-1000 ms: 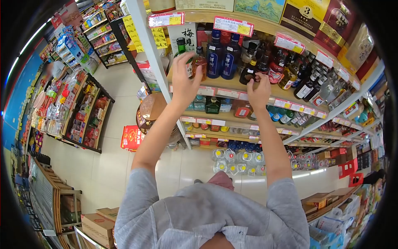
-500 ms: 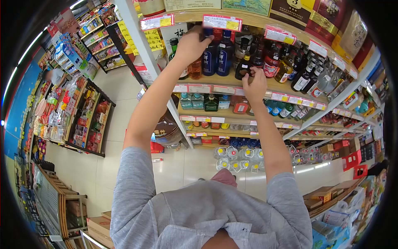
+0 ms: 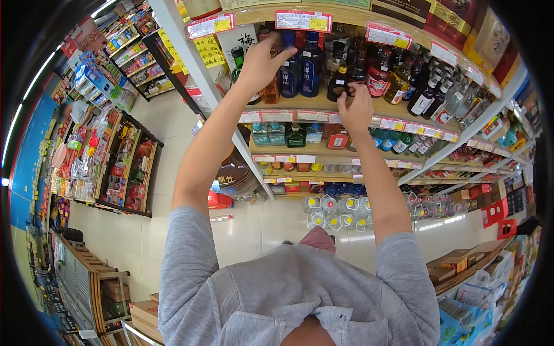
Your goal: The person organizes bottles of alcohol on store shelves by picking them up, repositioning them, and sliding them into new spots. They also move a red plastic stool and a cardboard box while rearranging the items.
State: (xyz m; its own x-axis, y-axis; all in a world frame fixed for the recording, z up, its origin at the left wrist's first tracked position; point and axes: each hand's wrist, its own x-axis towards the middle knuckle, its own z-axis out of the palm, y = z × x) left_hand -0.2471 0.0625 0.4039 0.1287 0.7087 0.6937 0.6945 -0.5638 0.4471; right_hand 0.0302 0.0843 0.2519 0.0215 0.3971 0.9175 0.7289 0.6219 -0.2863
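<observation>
On the top open shelf two dark blue bottles stand side by side, the left blue bottle (image 3: 289, 78) and the right blue bottle (image 3: 311, 72). My left hand (image 3: 265, 62) is up at the left blue bottle's neck, thumb and fingers apart; an amber bottle (image 3: 269, 93) stands below it. My right hand (image 3: 356, 105) touches the side of a dark bottle with a yellow cap (image 3: 338, 83), its fingers curled. A green bottle (image 3: 237, 62) is left of my left wrist. Whether my left fingertips grip anything is hidden behind the bottles.
Price tags line the shelf edge (image 3: 323, 117). Lower shelves hold more bottles, and large clear jugs (image 3: 340, 213) stand on the floor. A white post (image 3: 199, 69) rises at the left. Farther left are a snack rack (image 3: 124, 167) and a person (image 3: 79, 112).
The view has shifted slightly. My left hand has stayed by the left blue bottle, its thumb still out. My right hand remains against the yellow-capped bottle with its fingers slightly moved.
</observation>
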